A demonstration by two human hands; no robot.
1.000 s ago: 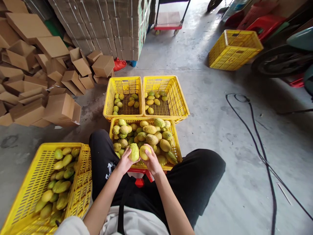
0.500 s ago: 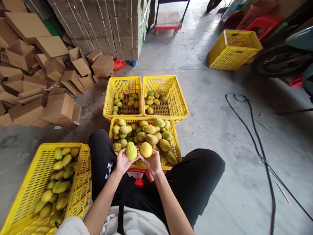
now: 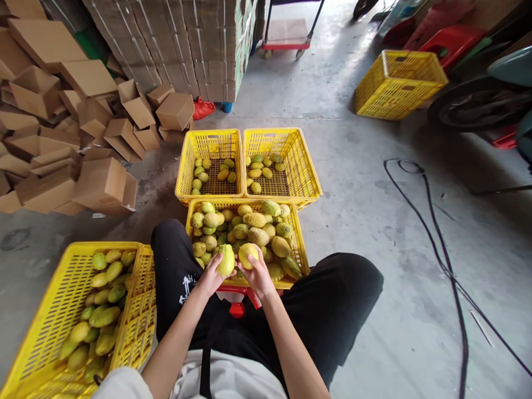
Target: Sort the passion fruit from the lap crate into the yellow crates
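Note:
My left hand (image 3: 211,278) is closed around a ribbed, yellow-green oval fruit (image 3: 226,260). Beside it, my right hand (image 3: 259,277) grips a smoother, rounder yellow fruit (image 3: 246,253), its fingers wrapped over the right side. The two fruits are close together, above the near part of a yellow plastic crate (image 3: 302,244) between my knees. Many green and yellow fruits (image 3: 257,236) fill this crate, some round and some long. I cannot tell their exact kind.
Two yellow crates (image 3: 210,197) (image 3: 286,195) with several fruits each stand just beyond. At my left is another crate (image 3: 50,293) of fruit. Cardboard boxes (image 3: 102,183) lie at the far left. A black cable (image 3: 440,249) runs across the floor at right.
Both hands have turned the fruits slightly. My right thumb and fingers now wrap further over the round yellow fruit, and my left fingers cover more of the ribbed one's left side.

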